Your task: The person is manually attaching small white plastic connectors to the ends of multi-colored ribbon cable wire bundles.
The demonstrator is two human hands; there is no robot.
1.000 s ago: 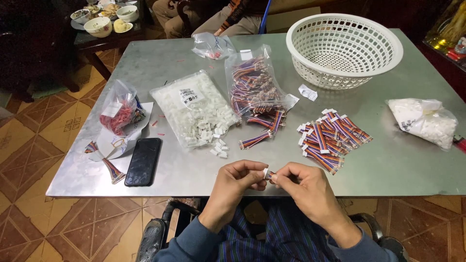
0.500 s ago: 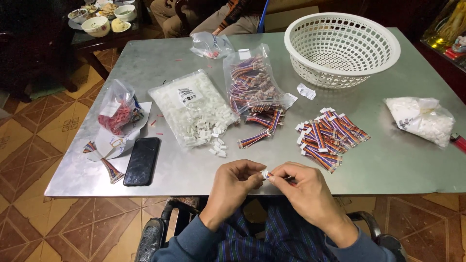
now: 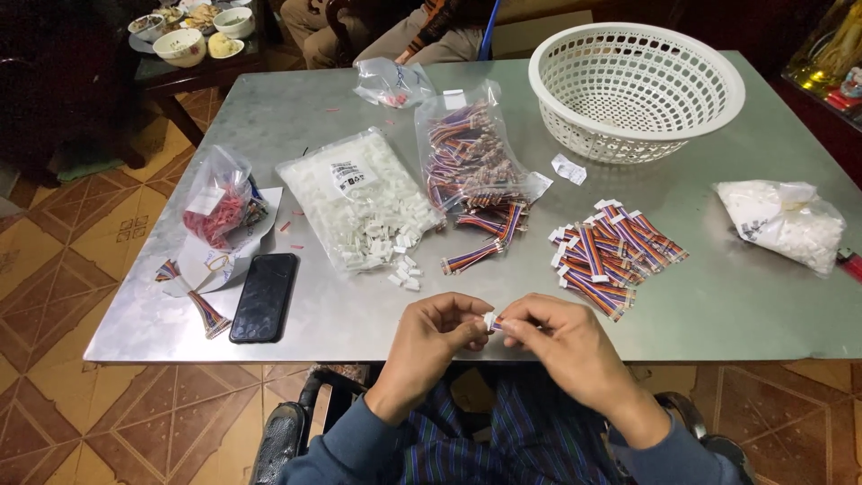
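Right now both hands meet at the near edge of the metal table [image 3: 718,305], fingertips pressed together on one small piece. The left hand [image 3: 435,337] pinches a little white connector [image 3: 489,321] between thumb and forefinger, and the right hand [image 3: 561,339] closes on the same piece from the other side; a short striped wire seems to run from it into the right fingers, though it is too small to be sure. Just beyond the right hand lies a pile of striped wire leads [image 3: 615,251], with a bag of white parts [image 3: 781,224] farther out to its right. Beyond the left hand sit loose white housings spilling from a clear bag [image 3: 359,202], and a bag of wire leads [image 3: 471,157] beside it. Off to the left of that hand rests a black phone [image 3: 264,296]. Far past the right hand stands a white basket [image 3: 575,72].
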